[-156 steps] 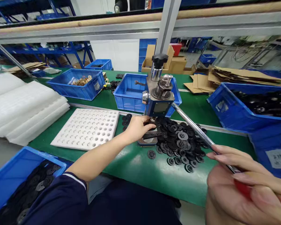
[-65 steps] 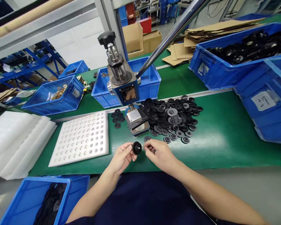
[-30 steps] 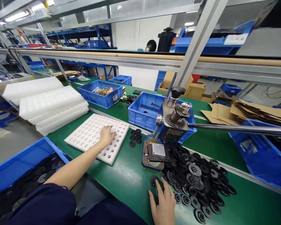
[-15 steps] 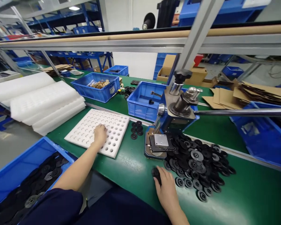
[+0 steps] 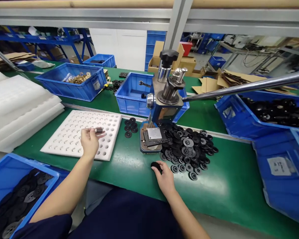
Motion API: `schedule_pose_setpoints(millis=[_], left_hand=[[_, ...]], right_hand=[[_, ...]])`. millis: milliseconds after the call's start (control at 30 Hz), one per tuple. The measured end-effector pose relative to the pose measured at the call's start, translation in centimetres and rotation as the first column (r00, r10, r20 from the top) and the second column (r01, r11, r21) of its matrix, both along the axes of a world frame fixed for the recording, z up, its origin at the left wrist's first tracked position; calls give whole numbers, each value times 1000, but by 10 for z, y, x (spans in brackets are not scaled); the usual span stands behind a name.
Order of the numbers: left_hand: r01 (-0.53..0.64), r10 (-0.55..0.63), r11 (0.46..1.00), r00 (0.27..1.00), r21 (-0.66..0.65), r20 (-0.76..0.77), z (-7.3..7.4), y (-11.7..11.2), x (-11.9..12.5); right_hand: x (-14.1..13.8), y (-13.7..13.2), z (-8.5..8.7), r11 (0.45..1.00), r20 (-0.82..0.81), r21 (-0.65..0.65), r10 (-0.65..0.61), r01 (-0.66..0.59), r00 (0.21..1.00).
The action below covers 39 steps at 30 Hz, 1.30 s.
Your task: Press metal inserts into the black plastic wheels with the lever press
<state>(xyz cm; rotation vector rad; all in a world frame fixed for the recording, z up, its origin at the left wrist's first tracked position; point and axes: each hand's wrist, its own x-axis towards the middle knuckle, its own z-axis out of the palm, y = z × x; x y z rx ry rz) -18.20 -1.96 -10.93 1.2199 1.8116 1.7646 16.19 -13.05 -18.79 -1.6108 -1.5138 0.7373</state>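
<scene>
My left hand (image 5: 90, 141) is raised over the near right part of the white foam tray (image 5: 72, 132) and pinches a small dark metal pin (image 5: 99, 130) between thumb and fingers. My right hand (image 5: 165, 177) rests on the green mat near the front edge, fingers closed on a black plastic wheel (image 5: 156, 165). Just beyond it stands the blue hand press (image 5: 165, 103) with its metal base plate (image 5: 153, 134). A heap of black wheels (image 5: 189, 147) lies to the right of the press.
The long steel lever (image 5: 246, 87) of the press juts out to the right at head height. Blue bins stand at the back (image 5: 72, 81) (image 5: 134, 96), at the right (image 5: 271, 113) and at the near left (image 5: 15, 196). White foam sheets (image 5: 17, 106) are stacked on the left.
My left hand has lifted off the foam tray with a small pin in its fingers. My right hand has drawn the black wheel a little toward me.
</scene>
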Motion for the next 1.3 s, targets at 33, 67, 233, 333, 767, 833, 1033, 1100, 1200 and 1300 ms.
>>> schedule_pose_setpoints(millis=[33, 67, 233, 333, 767, 833, 1033, 1100, 1200, 1300], left_hand=[[98, -96, 995, 984, -5, 153, 4, -6, 16], [210, -195, 977, 939, -25, 282, 6, -14, 33], [678, -507, 723, 651, -133, 565, -13, -57, 120], [747, -629, 624, 654, -229, 421, -36, -75, 153], [767, -819, 572, 520, -289, -241, -65, -85, 156], [787, -834, 548, 490, -282, -252, -68, -85, 155], [784, -825, 562, 506, -263, -252, -69, -86, 153], [777, -819, 572, 519, -263, -247, -68, -86, 153], [761, -807, 590, 537, -270, -247, -66, -86, 153], [749, -798, 602, 551, -277, -243, -64, -86, 154]], right_hand=[[0, 1, 2, 999, -61, -41, -6, 3, 998], [0, 1, 5, 997, -119, -76, -12, 3, 993], [-1, 3, 16, 989, -349, -145, -53, 2, 935], [-3, 1, 16, 987, -379, -162, -59, -3, 924], [-12, -9, 17, 934, 85, 290, 191, -207, 978], [-13, -10, 14, 928, 95, 306, 192, -212, 977], [-12, -14, 19, 909, 178, 251, 296, -334, 939], [-11, -17, 25, 904, 228, 204, 328, -375, 917], [-9, -21, 34, 898, 259, 145, 370, -415, 892], [-6, -24, 42, 889, 261, 117, 402, -442, 877]])
